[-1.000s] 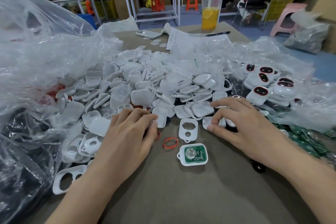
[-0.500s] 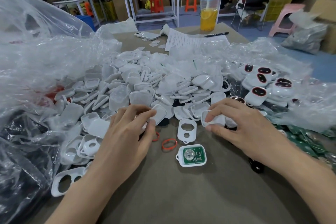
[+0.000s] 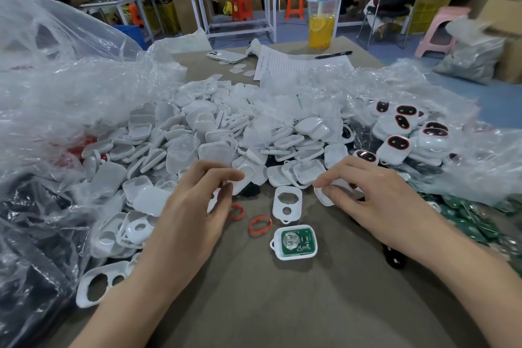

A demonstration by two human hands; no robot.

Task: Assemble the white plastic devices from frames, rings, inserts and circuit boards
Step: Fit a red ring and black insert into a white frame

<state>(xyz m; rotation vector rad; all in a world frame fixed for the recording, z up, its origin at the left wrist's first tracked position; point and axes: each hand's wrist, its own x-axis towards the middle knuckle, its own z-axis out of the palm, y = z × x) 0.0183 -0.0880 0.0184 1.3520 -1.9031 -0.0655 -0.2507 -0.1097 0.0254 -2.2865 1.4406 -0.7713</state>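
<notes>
My left hand (image 3: 192, 206) hovers at the near edge of a pile of white covers (image 3: 226, 135), thumb and index pinching one white cover (image 3: 245, 179). A white shell (image 3: 323, 196) is pinched in the curled fingers of my right hand (image 3: 378, 206). Between the hands lie a white frame with two holes (image 3: 287, 203), a red ring (image 3: 260, 224), and a second red ring (image 3: 236, 212) beside my left thumb. Nearer to me sits a white base holding a green circuit board (image 3: 295, 241).
Finished devices with red-rimmed black inserts (image 3: 401, 144) lie in a clear bag at right, above green circuit boards (image 3: 466, 223). Loose black inserts (image 3: 394, 258) peek from under my right wrist. More frames (image 3: 96, 282) lie left, by crumpled plastic bags (image 3: 56, 93). A drink cup (image 3: 322, 25), phone (image 3: 226, 56) and paper (image 3: 296, 65) stand far back.
My left hand rose off the pile and its fingertips closed on a cover. My right hand lifted the white shell a little off the table toward the middle.
</notes>
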